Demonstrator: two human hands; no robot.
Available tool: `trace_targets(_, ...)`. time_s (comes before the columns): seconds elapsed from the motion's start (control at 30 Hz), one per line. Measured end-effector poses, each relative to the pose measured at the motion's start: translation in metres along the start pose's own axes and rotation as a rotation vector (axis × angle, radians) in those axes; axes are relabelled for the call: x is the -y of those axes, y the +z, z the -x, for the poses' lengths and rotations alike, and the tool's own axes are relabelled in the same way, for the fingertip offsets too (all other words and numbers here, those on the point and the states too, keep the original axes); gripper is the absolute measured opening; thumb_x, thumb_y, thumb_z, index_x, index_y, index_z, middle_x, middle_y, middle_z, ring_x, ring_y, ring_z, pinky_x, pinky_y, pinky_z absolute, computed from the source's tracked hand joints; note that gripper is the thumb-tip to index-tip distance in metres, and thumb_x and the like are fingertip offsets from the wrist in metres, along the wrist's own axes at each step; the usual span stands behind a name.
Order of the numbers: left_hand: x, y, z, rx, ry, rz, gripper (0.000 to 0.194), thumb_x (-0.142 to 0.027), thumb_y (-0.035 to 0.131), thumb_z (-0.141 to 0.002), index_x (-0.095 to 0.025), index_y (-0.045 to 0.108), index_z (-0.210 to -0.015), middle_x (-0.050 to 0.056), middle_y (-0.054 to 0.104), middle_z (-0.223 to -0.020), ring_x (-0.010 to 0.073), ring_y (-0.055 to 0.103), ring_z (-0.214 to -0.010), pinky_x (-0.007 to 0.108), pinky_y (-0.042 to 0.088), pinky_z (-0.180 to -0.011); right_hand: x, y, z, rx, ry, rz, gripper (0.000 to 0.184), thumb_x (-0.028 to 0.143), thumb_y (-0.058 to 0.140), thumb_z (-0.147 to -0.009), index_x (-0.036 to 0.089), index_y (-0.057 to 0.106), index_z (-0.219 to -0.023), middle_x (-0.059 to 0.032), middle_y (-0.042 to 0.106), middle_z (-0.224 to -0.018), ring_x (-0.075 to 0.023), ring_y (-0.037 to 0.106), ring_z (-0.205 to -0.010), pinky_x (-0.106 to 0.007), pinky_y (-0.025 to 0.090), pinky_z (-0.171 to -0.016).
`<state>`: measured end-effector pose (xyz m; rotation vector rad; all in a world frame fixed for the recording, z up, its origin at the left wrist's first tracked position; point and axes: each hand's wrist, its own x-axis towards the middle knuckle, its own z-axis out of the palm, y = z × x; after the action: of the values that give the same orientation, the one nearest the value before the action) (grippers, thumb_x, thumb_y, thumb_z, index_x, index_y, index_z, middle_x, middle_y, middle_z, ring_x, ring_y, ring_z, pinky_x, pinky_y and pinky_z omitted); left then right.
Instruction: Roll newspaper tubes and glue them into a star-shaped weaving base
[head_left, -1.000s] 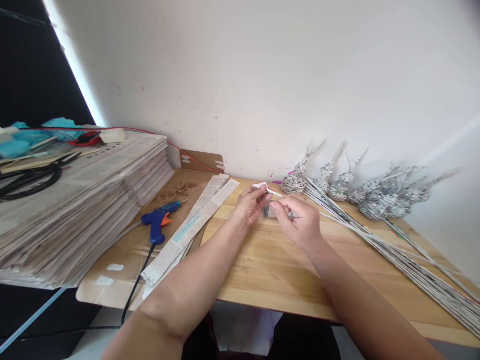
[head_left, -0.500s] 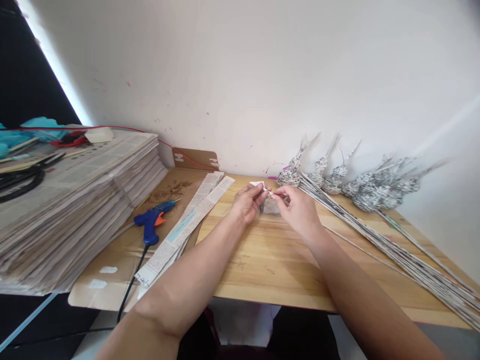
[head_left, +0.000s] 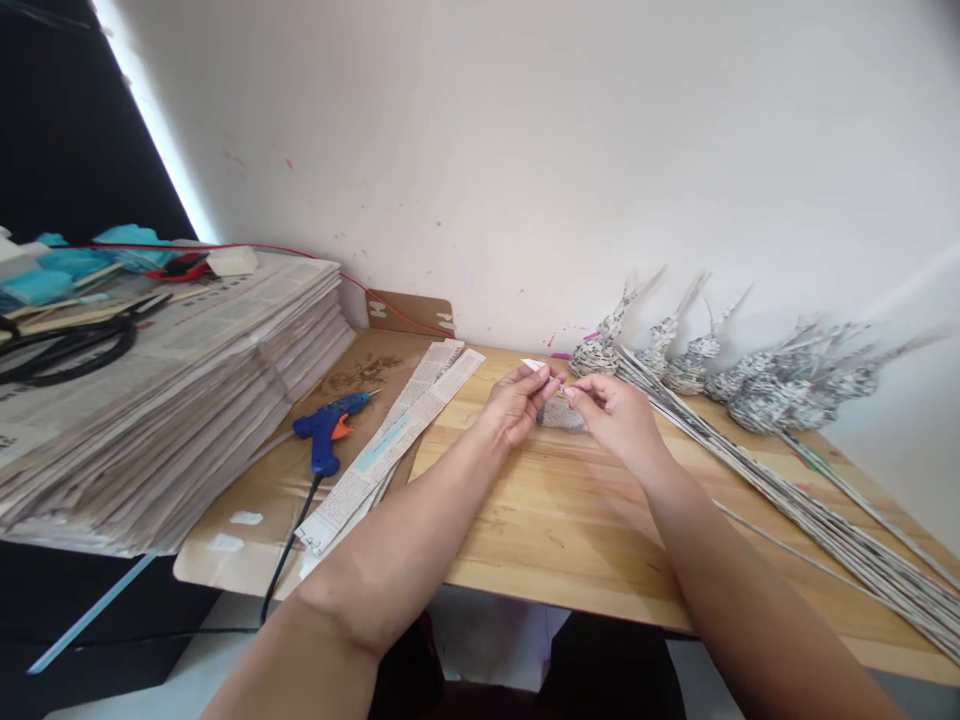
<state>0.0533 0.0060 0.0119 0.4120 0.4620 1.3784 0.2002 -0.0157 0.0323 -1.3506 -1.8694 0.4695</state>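
Note:
Over the back middle of the wooden table, my left hand (head_left: 519,402) is closed in a pinch on a strip of paper (head_left: 533,365), whose white tip sticks up above the fingers. Close on its right, my right hand (head_left: 613,414) pinches the narrow, twisted end of the same strip between thumb and fingertips. Most of the strip is hidden by the fingers. Behind and below the hands lies a small grey, printed-looking piece (head_left: 564,413), partly covered by them; its kind is unclear.
Flat newspaper strips (head_left: 405,425) and a blue glue gun (head_left: 326,430) lie on cardboard (head_left: 225,510) at left, beside a tall newspaper stack (head_left: 292,330). Long paper tubes (head_left: 780,490) cross the right side. Several woven paper figures (head_left: 596,355) line the wall.
The view has swung slightly left, so everything sits further right in the picture. Both hands keep their pinch on the paper strip, with the fingers shifted only a little.

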Motion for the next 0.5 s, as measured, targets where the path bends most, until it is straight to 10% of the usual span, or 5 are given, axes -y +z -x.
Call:
trace_targets(0.33, 0.004, -0.0012, -0.0002, 0.033, -0.004, 0.052, 0.007, -0.002, 0.064, -0.079, -0.008, 0.066, -0.077, 0.007, 0.069, -0.079, 0.0141, 0.07, -0.079, 0.03, 0.053, -0.092, 0.0027, 0.0017, -0.0018, 0.026, 0.036, -0.092, 0.033, 0.049, 0.057, -0.083, 0.017, 0.065, -0.082, -0.0037, 0.066, -0.067, -0.0135, 0.054, -0.046, -0.026, 0.041, -0.045)
trace_targets(0.5, 0.0037, -0.0038, -0.0038, -0.037, 0.025, 0.09, 0.016, 0.0, 0.058, -0.08, -0.008, 0.063, -0.068, 0.006, 0.066, -0.071, 0.0123, 0.068, -0.07, 0.034, 0.051, -0.095, 0.0045, 0.0054, -0.0049, -0.12, -0.174, 0.159, 0.028, 0.043, 0.056, -0.085, 0.02, 0.07, -0.091, -0.0068, 0.072, -0.082, -0.0212, 0.064, -0.069, -0.035, 0.049, -0.063)
